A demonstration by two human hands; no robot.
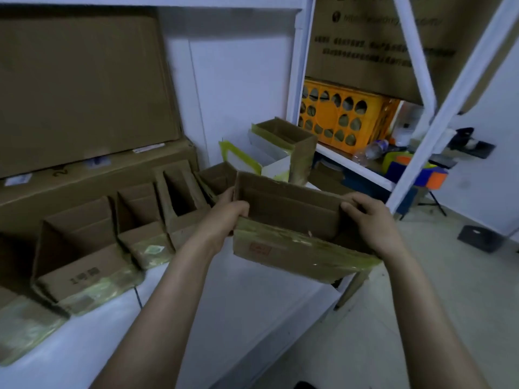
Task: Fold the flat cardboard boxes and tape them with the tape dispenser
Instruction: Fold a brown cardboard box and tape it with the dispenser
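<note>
Gripping each end, left hand [224,217] and right hand [370,220] hold crosswise box [295,242], mouth up.

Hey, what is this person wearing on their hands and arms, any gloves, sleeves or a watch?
No gloves, rings or watch on the left hand or right hand. The left forearm and right forearm are uncovered, no sleeve in view.

1 on open box [84,265], rest blurred

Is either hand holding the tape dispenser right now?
No, the left hand and the right hand each grip one end of the open cardboard box.
</note>
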